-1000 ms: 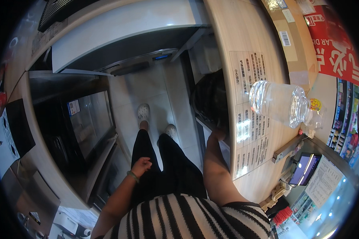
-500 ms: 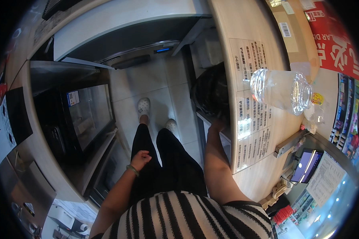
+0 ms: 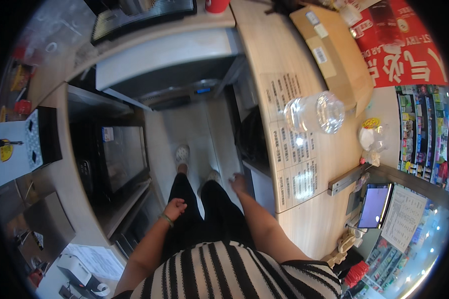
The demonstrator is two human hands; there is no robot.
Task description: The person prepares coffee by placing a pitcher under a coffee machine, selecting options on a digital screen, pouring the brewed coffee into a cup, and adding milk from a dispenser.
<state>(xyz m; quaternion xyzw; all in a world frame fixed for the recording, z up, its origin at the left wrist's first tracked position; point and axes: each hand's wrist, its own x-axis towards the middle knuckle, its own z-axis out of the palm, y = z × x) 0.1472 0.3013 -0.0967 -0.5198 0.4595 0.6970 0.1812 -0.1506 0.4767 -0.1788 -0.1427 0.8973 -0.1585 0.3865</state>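
My left hand, with a pale bangle at its wrist, hangs over my left thigh. Its fingers are loosely curled, and I see nothing in them. Slightly blurred, my right hand is in the gap beside the right-hand counter, with thumb and fingers apart and nothing visible in it. A black bag-like bundle sits in the shelf space under that counter, just beyond my right hand. On the counter stands a clear plastic jar, touched by neither hand.
A wooden counter runs along my right, bearing printed sheets, a cardboard box and a screen. To the left, a black glass-fronted appliance sits in a cabinet. A white-topped unit crosses the far end of the tiled floor.
My right hand has come out of the space under the counter, back toward my legs. My left hand remains curled over my thigh. The whole view has shifted, bringing more counter into sight.
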